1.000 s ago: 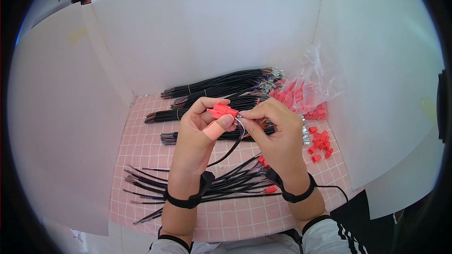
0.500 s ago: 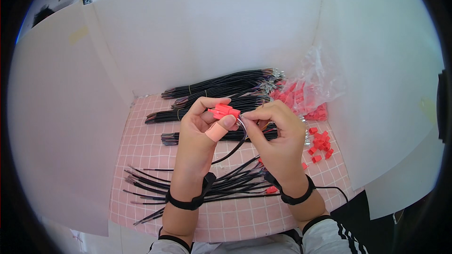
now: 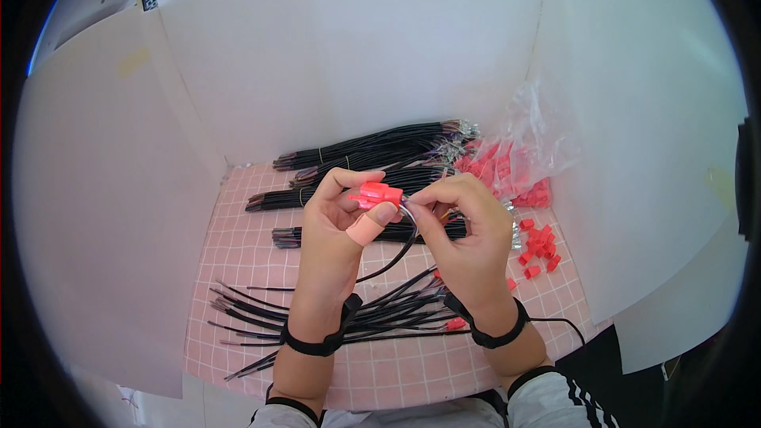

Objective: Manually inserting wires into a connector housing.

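Note:
My left hand (image 3: 333, 226), with a light pink band around the thumb, closes its thumb and fingers on a red plastic connector housing (image 3: 380, 192). Thin coloured wires (image 3: 409, 210) enter the housing's right end. These wires come from a black cable (image 3: 391, 263) that curves down and left behind my left forearm. Right beside the housing, my right hand (image 3: 472, 226) pinches thumb and forefinger together on the wires; the exact grip point is partly hidden by the fingertips. Both hands are raised above the table.
Bundles of black cables (image 3: 372, 143) lie behind my hands on the pink checked tablecloth (image 3: 380, 384). Several loose cables (image 3: 254, 311) spread below. At right are small red housings (image 3: 541, 242) and a clear bag (image 3: 527, 158) of more. White panels (image 3: 357, 40) enclose the table.
The red housing has turned slightly in my left fingers. My right hand stays at the wires with barely any shift.

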`<state>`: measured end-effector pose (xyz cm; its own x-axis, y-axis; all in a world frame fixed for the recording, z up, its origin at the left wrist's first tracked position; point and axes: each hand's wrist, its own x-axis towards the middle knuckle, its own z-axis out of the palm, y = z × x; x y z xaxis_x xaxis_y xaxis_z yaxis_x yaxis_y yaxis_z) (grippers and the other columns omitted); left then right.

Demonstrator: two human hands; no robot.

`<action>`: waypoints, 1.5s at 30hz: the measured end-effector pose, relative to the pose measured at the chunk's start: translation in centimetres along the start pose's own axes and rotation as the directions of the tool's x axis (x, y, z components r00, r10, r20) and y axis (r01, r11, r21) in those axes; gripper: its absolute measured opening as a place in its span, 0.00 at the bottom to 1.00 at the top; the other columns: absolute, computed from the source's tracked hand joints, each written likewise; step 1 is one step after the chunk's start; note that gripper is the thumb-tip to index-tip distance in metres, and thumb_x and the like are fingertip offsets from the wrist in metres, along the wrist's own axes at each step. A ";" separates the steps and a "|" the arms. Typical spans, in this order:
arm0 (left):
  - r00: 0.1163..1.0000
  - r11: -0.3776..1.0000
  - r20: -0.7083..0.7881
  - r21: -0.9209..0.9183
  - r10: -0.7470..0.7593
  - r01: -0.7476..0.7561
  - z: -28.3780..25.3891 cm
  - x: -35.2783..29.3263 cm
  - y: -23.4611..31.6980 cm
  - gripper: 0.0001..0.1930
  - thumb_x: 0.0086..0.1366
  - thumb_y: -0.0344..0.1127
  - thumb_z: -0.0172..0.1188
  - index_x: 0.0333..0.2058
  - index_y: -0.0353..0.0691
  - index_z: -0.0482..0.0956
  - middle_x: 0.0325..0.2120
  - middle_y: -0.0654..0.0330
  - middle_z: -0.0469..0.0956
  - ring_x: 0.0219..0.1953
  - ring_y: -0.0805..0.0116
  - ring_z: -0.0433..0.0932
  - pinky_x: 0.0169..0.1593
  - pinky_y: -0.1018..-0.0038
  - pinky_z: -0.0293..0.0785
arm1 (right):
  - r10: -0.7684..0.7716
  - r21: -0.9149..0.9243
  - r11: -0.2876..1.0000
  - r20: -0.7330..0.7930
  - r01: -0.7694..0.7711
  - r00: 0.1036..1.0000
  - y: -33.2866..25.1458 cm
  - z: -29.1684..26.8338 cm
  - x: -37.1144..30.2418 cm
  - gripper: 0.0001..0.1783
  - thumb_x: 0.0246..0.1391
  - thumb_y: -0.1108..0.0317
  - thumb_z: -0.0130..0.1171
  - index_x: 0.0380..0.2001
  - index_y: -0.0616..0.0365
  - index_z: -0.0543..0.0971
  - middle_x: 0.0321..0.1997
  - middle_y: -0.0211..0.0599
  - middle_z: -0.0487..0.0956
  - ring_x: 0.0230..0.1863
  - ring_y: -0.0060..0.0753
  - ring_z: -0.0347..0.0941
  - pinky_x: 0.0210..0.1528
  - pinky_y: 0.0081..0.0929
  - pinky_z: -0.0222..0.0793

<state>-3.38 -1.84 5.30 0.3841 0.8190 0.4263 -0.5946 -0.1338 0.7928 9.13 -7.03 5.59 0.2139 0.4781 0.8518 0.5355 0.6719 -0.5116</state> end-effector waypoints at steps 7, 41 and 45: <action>0.998 0.995 0.021 0.076 0.061 -0.062 0.0 0.0 0.0 0.17 0.50 0.22 0.60 0.39 0.33 0.68 0.30 0.56 0.75 0.32 0.73 0.74 0.40 0.78 0.71 | 0.012 -0.016 1.000 -0.005 -0.012 1.000 -0.1 0.0 0.0 0.07 0.40 0.81 0.58 0.26 0.60 0.74 0.23 0.32 0.71 0.22 0.21 0.67 0.22 0.16 0.64; 0.994 0.990 -0.106 0.142 0.027 -0.011 -0.4 0.4 0.5 0.15 0.51 0.26 0.60 0.39 0.33 0.69 0.29 0.58 0.75 0.31 0.75 0.73 0.36 0.80 0.70 | 0.288 0.396 0.874 0.048 -0.283 0.956 0.8 0.6 0.1 0.05 0.48 0.78 0.53 0.30 0.63 0.68 0.27 0.38 0.75 0.27 0.19 0.71 0.27 0.15 0.67; 0.993 0.992 -0.121 0.128 0.005 0.011 -0.3 0.4 0.6 0.15 0.51 0.26 0.60 0.39 0.33 0.69 0.29 0.57 0.75 0.31 0.75 0.73 0.36 0.80 0.70 | 0.365 0.556 0.761 0.060 -0.335 0.929 0.4 0.4 0.3 0.08 0.50 0.78 0.52 0.32 0.60 0.64 0.28 0.45 0.77 0.29 0.22 0.73 0.30 0.15 0.69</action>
<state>-3.79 -1.47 5.85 0.2925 0.8800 0.3742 -0.4952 -0.1954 0.8465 9.10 -6.39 5.62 0.3455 0.7235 0.5976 -0.1187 0.6654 -0.7369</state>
